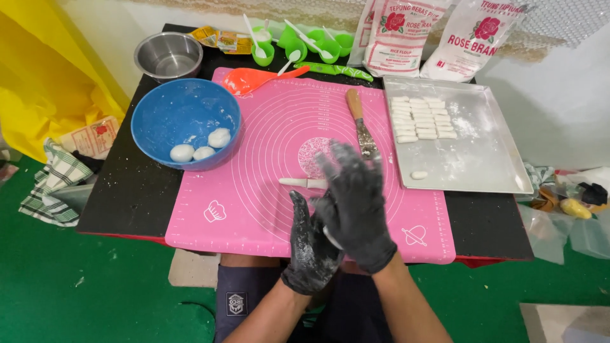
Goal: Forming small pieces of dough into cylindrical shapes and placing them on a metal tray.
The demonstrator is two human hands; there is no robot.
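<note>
The left hand (309, 248) and right hand (356, 203), black-gloved palms pressed flat around a dough piece (330, 236), hover above the pink mat (254, 184) near a dough strip (302, 183).

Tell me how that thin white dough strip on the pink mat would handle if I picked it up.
The dough strip would probably sag or stretch, being thin and soft-looking. It may stick less than expected, since flour dusts the tray and gloves. Pushed sideways, it would likely roll.
</note>
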